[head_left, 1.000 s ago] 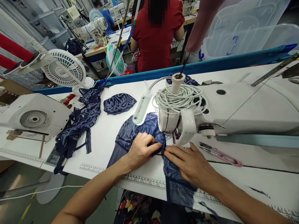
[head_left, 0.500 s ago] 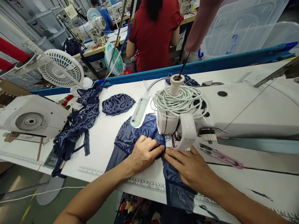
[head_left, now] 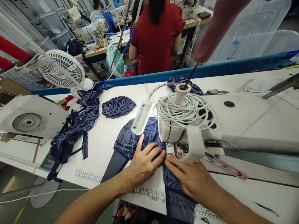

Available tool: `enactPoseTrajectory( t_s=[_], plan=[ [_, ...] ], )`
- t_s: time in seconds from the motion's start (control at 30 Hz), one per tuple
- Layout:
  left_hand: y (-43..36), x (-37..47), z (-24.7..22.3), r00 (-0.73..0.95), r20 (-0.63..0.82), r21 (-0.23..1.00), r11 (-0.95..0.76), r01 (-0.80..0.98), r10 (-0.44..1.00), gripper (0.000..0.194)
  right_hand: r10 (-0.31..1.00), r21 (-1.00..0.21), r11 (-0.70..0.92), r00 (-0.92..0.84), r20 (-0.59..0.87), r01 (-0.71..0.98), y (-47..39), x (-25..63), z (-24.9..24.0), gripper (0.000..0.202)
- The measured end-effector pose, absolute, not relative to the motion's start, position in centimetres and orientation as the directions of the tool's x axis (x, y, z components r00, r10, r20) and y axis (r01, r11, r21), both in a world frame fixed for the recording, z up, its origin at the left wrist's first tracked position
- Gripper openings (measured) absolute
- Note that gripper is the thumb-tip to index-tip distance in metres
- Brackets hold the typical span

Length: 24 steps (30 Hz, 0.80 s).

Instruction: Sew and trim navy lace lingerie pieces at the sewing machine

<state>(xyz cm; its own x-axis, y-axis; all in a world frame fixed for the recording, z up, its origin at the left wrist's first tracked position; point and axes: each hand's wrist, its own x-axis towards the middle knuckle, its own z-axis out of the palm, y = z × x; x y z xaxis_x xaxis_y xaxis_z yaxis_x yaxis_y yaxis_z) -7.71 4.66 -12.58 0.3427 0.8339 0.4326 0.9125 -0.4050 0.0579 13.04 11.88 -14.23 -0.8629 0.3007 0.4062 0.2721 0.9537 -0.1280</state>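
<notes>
Lying on the tabletop against the sewing machine's head, the navy lace piece could pucker if the left hand, spread flat on it, and the right hand, grip unclear, pull unevenly.

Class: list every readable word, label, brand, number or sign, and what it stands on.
Nothing reads clearly enough to quote.
Ruler scale on the sewing table: numerals too small to read surely.
Gooseneck lamp above the navy lace fabric: red marks, illegible.
Far sewing machine, top: lettering blurred.
Storage box, upper left: label too small.
</notes>
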Motion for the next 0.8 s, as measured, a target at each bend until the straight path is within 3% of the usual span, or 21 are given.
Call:
enactPoseTrajectory(
  t_s=[0.2, 0.43, 0.63, 0.8],
  plan=[
    [6.7, -9.0, -13.1, 0.363, 0.483, 0.012, -0.421, 0.907, 0.797, 0.026, 0.326, -0.121, 0.945, -0.887, 0.326, 0.303, 12.3, 13.1, -14.6, 0.063],
    [7.0, -8.8, -13.6, 0.324, 0.583, 0.069, -0.444, 0.893, 0.745, 0.02, 0.33, -0.057, 0.943, -0.9, 0.285, 0.328, 12.6, 13.1, -14.6, 0.068],
    [8.2, -9.2, -13.8, 0.373, 0.572, 0.05, -0.484, 0.873, 0.731, 0.017, 0.346, -0.037, 0.935, -0.887, 0.306, 0.352, 13.1, 13.1, -15.2, 0.067],
    [7.0, -8.6, -12.8, 0.325, 0.533, 0.041, -0.408, 0.912, 0.781, 0.021, 0.321, -0.09, 0.947, -0.903, 0.286, 0.308, 13.0, 13.0, -13.9, 0.065]
  ],
)
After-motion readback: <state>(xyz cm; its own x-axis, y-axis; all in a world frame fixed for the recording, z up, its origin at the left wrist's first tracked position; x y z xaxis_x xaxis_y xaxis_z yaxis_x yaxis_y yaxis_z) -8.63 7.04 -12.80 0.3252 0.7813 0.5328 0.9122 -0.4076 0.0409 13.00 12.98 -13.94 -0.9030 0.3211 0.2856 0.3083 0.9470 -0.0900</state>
